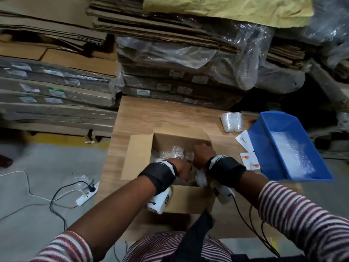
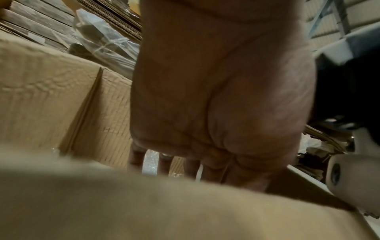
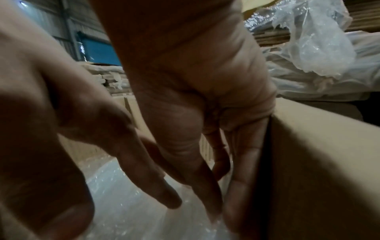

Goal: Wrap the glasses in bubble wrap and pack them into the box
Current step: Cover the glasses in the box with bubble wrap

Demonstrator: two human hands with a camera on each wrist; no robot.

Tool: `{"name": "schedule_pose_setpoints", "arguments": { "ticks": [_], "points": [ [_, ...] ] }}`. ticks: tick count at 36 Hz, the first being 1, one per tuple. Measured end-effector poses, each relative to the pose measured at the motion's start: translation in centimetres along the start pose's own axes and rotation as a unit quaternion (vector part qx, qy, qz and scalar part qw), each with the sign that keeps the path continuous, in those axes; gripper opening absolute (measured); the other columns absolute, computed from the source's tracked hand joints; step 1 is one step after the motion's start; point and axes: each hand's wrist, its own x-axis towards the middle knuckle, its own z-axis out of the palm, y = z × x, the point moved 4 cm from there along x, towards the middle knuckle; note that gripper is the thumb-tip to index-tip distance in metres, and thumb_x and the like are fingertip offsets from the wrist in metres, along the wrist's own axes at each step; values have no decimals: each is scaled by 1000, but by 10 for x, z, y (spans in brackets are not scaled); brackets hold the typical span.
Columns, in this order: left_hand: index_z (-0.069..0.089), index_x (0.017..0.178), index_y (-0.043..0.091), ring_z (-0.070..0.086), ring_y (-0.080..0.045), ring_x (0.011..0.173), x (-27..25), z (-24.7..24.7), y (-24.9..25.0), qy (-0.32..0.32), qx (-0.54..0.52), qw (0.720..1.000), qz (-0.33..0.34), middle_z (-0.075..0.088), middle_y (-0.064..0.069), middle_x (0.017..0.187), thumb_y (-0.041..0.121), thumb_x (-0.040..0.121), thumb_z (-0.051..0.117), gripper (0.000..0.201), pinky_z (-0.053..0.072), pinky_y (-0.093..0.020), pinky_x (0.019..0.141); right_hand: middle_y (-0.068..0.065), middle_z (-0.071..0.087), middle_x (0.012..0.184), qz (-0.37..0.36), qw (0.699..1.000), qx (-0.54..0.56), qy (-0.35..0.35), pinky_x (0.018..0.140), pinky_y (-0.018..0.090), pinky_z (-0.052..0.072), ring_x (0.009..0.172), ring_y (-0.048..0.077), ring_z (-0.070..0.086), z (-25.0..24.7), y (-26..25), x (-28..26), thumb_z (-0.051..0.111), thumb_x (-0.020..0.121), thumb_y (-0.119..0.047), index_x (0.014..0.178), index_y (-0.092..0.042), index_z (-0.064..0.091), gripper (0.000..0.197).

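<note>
An open cardboard box point(image 1: 139, 154) stands on the wooden table point(image 1: 151, 114), with bubble-wrapped bundles point(image 1: 171, 153) inside it. Both of my hands reach down into the box. My left hand point(image 1: 181, 167) points its straight fingers point(image 2: 164, 164) down at the bubble wrap point(image 2: 151, 162). My right hand point(image 1: 204, 152) is beside the box's right wall point(image 3: 318, 162), its fingers point(image 3: 205, 186) pushed straight down into the bubble wrap point(image 3: 127, 203). The left hand point(image 3: 144, 170) shows next to it. A further pair of wrapped glasses point(image 1: 231, 121) lies on the table behind the box.
A blue bin point(image 1: 264, 154) holding bubble wrap point(image 1: 290, 154) sits tilted at the table's right edge, with white cards point(image 1: 245, 140) beside it. Stacks of flat cardboard point(image 1: 170, 82) rise behind the table. A power strip with cables point(image 1: 86, 193) lies on the floor at left.
</note>
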Motion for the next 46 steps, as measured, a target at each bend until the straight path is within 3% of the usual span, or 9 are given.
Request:
{"name": "schedule_pose_setpoints", "arguments": {
  "ticks": [11, 26, 29, 31, 34, 38, 41, 43, 46],
  "points": [
    [44, 153, 12, 34, -35, 147, 13, 9, -11, -6, -17, 1000, -24, 36, -10, 163, 32, 104, 50, 54, 36, -44, 111, 18, 62, 137, 31, 996, -35, -74, 97, 33, 50, 125, 31, 62, 24, -7, 15, 63, 99, -16, 133, 0, 62, 37],
    [39, 156, 8, 34, -34, 147, 17, 16, -6, 5, -58, 998, -2, 28, -14, 165, 32, 105, 50, 57, 32, -45, 116, 13, 60, 141, -34, 981, -141, -130, 102, 32, 47, 130, 28, 58, 29, -6, 12, 62, 101, -17, 136, -7, 61, 37],
    [37, 157, 7, 34, -35, 147, 18, 16, -7, 6, -83, 997, -3, 29, -15, 165, 32, 105, 50, 59, 33, -45, 116, 16, 62, 127, -26, 981, -130, -143, 106, 30, 42, 136, 26, 52, 30, -3, 13, 57, 104, -16, 123, -2, 64, 25],
    [35, 158, 7, 33, -34, 148, 15, 15, -8, 11, -102, 995, -3, 27, -14, 166, 31, 106, 50, 60, 33, -44, 117, 15, 60, 123, -26, 985, -113, -128, 109, 29, 36, 139, 25, 48, 27, -2, 11, 51, 107, -15, 127, -2, 61, 26],
    [37, 156, 7, 37, -33, 147, 13, 13, -9, 18, -127, 992, 2, 30, -13, 165, 28, 105, 52, 58, 34, -44, 118, 14, 54, 145, -73, 985, -111, -110, 101, 29, 41, 136, 28, 51, 21, -5, 10, 46, 108, -16, 143, -1, 52, 38],
    [44, 155, 13, 36, -33, 147, 13, 12, -11, 39, -143, 989, 1, 29, -8, 166, 29, 104, 52, 54, 34, -42, 118, 21, 57, 126, -57, 994, -58, -77, 89, 32, 43, 116, 31, 58, -9, -4, 6, 46, 105, -8, 111, 1, 64, 21],
    [45, 154, 19, 34, -35, 147, 12, 6, -7, 53, -148, 987, 14, 26, -10, 166, 29, 104, 53, 52, 33, -44, 119, 22, 64, 127, -77, 996, -49, -21, 83, 34, 49, 116, 36, 63, -27, 4, 8, 53, 99, -7, 122, 4, 62, 27],
    [49, 152, 16, 39, -33, 143, 12, -1, -5, 77, -178, 981, 27, 35, -11, 162, 25, 104, 52, 49, 36, -40, 116, 26, 59, 127, -69, 997, -41, 14, 79, 33, 48, 115, 40, 62, -37, 13, 7, 55, 96, -7, 122, 5, 60, 29],
    [63, 136, 14, 57, -24, 124, 13, -11, -10, 142, -257, 956, 24, 61, -5, 141, 19, 100, 55, 37, 43, -27, 95, 20, 63, 115, -83, 993, -17, 77, 72, 30, 44, 103, 38, 64, -51, 27, 2, 54, 92, -9, 106, -4, 65, 18]
  ]
}}
